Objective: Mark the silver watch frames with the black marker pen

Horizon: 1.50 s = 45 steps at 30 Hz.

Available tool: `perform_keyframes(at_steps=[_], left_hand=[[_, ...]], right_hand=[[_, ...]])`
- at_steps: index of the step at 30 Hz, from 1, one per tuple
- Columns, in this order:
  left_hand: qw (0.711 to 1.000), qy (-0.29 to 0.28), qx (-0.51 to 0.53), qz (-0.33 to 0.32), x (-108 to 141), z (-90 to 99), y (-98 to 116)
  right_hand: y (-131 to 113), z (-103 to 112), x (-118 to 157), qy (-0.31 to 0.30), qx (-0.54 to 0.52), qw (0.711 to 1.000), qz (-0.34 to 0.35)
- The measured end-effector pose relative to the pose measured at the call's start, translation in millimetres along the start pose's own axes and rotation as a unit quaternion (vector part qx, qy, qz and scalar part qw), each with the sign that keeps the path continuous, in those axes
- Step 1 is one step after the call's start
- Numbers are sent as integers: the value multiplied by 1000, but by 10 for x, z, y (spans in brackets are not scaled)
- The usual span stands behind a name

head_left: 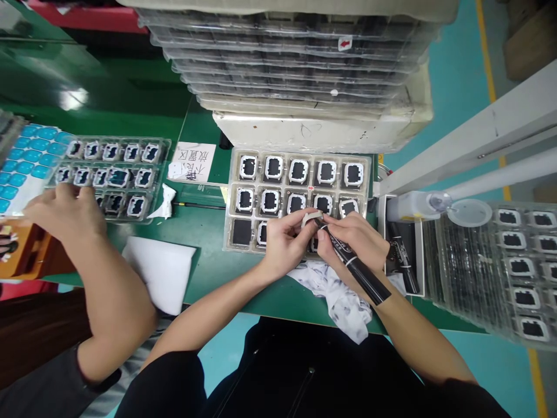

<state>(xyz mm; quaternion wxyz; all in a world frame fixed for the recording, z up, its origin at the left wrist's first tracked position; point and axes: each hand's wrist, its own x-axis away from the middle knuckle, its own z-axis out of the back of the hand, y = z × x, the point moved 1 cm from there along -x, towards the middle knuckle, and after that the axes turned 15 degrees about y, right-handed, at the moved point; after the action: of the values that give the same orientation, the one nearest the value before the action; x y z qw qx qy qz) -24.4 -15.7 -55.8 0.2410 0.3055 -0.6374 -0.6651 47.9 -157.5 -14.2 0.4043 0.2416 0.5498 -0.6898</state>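
Reference: clock positions are read from the work point between the hands, 12 o'clock pointing away from the wearer.

Work point: one small white frame (311,216) is raised above the near side of the front tray (228,215). The left hand (285,244) pinches the frame between thumb and fingers. The right hand (352,238) is closed around a black marker (369,284), tip end directed at the frame; whether the tip makes contact cannot be told.

Step in hand: judged to be working the marker along the frame's edge. The present hold calls for a steady left pinch and small, controlled strokes.

Count:
- Raised frame: one.
- Front tray: fifteen pockets, three rows of five. Far and middle rows: ten frames. Near row: one frame partly visible toward 9 o'clock; the end pocket beyond shows only a dark square. The hands obscure the rest.
- Markers: one in hand, at least one in the box (420,249) at 3 to 4 o'clock.
- Spray bottle (411,206): one, near 3 o'clock.
- Cloth (343,299): one, at 5 o'clock.
- Second tray (167,148): one, between 9 and 10 o'clock. A co-worker's hand (72,215) is at its near side; its grip cannot be told.
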Motion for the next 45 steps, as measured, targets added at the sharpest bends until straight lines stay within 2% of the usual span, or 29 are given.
perform_keyframes(at_steps=[13,23,30,35,42,45], left_hand=[[996,-33,-73,-46,7,50,-22],[999,-35,13,15,-24,27,1],[996,-38,68,51,-51,15,59],[995,-24,78,52,-32,24,75],[994,-21,79,77,38,18,133],[991,-18,90,93,41,12,163]], right_hand=[[-32,20,-13,-6,-29,998,-60],[-41,58,-58,-16,-50,996,-69],[-39,63,-41,16,-66,997,-39],[-35,59,-42,23,-68,997,-14],[-82,92,-68,-4,-64,996,-56],[-37,71,-39,11,-67,997,-32]])
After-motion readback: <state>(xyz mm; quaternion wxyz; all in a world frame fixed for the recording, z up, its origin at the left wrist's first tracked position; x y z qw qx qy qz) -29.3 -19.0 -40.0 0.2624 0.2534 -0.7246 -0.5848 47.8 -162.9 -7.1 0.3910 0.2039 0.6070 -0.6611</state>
